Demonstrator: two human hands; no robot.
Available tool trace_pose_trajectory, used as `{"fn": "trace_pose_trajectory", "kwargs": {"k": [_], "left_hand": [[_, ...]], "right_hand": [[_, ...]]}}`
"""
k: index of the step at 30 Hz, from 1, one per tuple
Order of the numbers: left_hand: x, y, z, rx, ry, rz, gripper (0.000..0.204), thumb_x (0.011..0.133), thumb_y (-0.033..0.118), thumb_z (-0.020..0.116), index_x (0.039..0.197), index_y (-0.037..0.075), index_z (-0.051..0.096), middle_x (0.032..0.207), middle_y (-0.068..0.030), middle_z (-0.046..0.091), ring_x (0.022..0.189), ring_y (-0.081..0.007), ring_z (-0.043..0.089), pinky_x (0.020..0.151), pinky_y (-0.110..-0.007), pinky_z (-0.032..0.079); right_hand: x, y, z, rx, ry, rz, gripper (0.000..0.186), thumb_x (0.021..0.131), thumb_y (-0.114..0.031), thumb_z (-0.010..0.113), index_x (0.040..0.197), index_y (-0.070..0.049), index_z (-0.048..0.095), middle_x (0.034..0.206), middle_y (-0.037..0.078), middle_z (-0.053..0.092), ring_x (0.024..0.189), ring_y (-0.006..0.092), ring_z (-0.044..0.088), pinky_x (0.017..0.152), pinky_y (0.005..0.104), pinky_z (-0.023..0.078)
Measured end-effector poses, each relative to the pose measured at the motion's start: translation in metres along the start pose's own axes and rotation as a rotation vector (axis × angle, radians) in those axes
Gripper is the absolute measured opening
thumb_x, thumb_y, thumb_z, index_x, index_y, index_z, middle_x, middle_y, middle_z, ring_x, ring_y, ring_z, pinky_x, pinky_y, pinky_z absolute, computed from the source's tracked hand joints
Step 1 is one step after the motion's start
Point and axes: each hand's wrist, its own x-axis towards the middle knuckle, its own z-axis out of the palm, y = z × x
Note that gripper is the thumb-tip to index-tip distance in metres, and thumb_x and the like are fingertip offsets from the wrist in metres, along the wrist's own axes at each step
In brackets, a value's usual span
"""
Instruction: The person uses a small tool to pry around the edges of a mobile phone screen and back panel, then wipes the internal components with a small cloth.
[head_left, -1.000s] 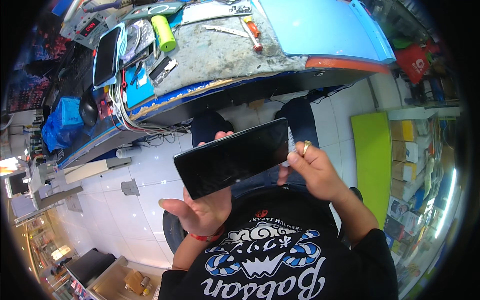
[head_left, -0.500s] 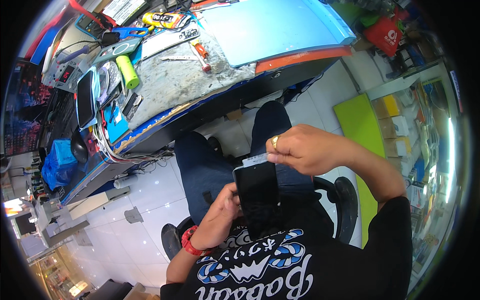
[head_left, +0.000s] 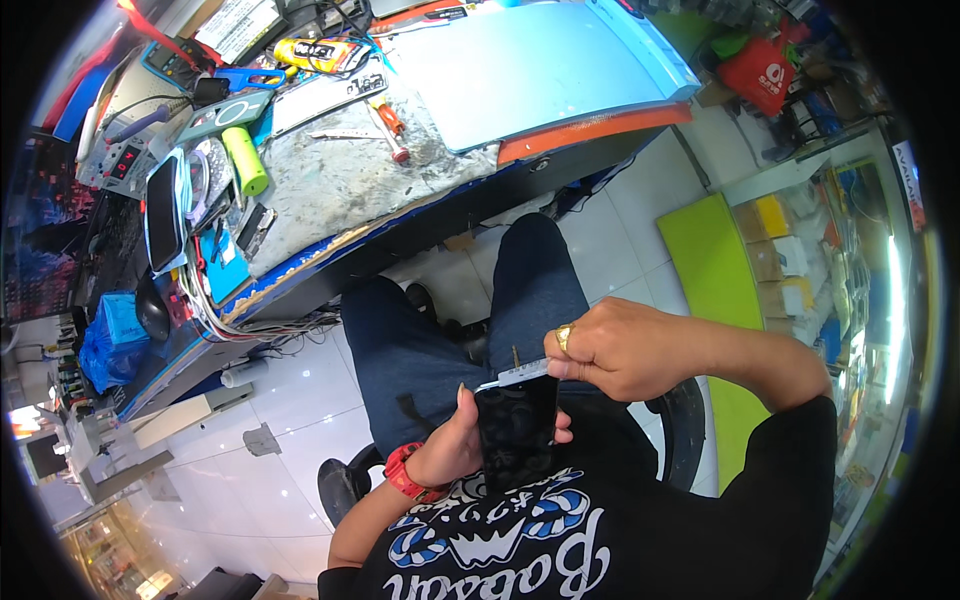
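My left hand (head_left: 450,448) grips a black phone (head_left: 515,430) around its sides, holding it above my lap, close to my shirt (head_left: 740,470) and well apart from the tabletop (head_left: 335,190). My right hand (head_left: 622,350) pinches the right end of a pale flat strip (head_left: 522,374), which lies along the phone's far edge. I can't tell whether they touch.

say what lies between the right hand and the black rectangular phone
The head view shows a thin pale grey strip, pinched by the right hand, at the edge of the phone.
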Motion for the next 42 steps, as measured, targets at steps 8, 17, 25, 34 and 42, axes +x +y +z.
{"fn": "trace_pose_trajectory", "kwargs": {"k": [8, 17, 25, 34, 42], "left_hand": [[0.002, 0.004, 0.004, 0.046, 0.058, 0.001, 0.106, 0.089, 0.082, 0.021, 0.153, -0.002, 0.026, 0.141, -0.0256, 0.051, 0.130, -0.0391, 0.054, 0.110, -0.048, 0.041], [-0.002, 0.002, 0.001, 0.055, 0.015, 0.015, 0.098, 0.094, 0.077, 0.022, 0.154, 0.000, 0.023, 0.143, -0.0246, 0.049, 0.130, -0.0390, 0.054, 0.110, -0.048, 0.041], [-0.005, 0.002, -0.003, 0.061, 0.020, 0.006, 0.096, 0.095, 0.076, 0.021, 0.155, 0.001, 0.023, 0.143, -0.0236, 0.049, 0.129, -0.0387, 0.054, 0.109, -0.048, 0.042], [-0.004, -0.002, -0.005, 0.074, 0.001, -0.005, 0.099, 0.093, 0.078, 0.023, 0.155, 0.001, 0.023, 0.144, -0.0229, 0.048, 0.131, -0.0382, 0.053, 0.111, -0.048, 0.041], [-0.005, -0.004, -0.008, 0.070, -0.015, -0.002, 0.104, 0.090, 0.081, 0.027, 0.154, -0.001, 0.025, 0.144, -0.0219, 0.048, 0.131, -0.0376, 0.053, 0.111, -0.048, 0.041]], "right_hand": [[-0.011, 0.010, 0.021, 0.085, 0.187, -0.034, 0.027, 0.102, -0.021, 0.051, 0.083, -0.002, 0.055, 0.068, 0.018, 0.058, 0.068, 0.0400, 0.060, 0.061, 0.0451, 0.046], [-0.007, 0.009, 0.019, 0.044, 0.143, -0.083, 0.025, 0.101, -0.019, 0.052, 0.084, -0.003, 0.057, 0.064, 0.017, 0.056, 0.062, 0.0392, 0.058, 0.058, 0.0449, 0.045], [-0.008, 0.005, 0.022, 0.059, 0.092, 0.040, 0.027, 0.103, -0.020, 0.049, 0.090, 0.000, 0.062, 0.070, 0.019, 0.062, 0.069, 0.0412, 0.062, 0.064, 0.0472, 0.047], [-0.014, 0.009, 0.039, 0.107, 0.165, 0.006, 0.028, 0.103, -0.021, 0.050, 0.087, 0.000, 0.060, 0.066, 0.019, 0.061, 0.066, 0.0404, 0.062, 0.062, 0.0465, 0.047], [-0.015, 0.011, 0.052, 0.175, 0.185, 0.046, 0.032, 0.103, -0.021, 0.050, 0.083, 0.001, 0.064, 0.073, 0.019, 0.063, 0.068, 0.0393, 0.064, 0.064, 0.0448, 0.049]]}}
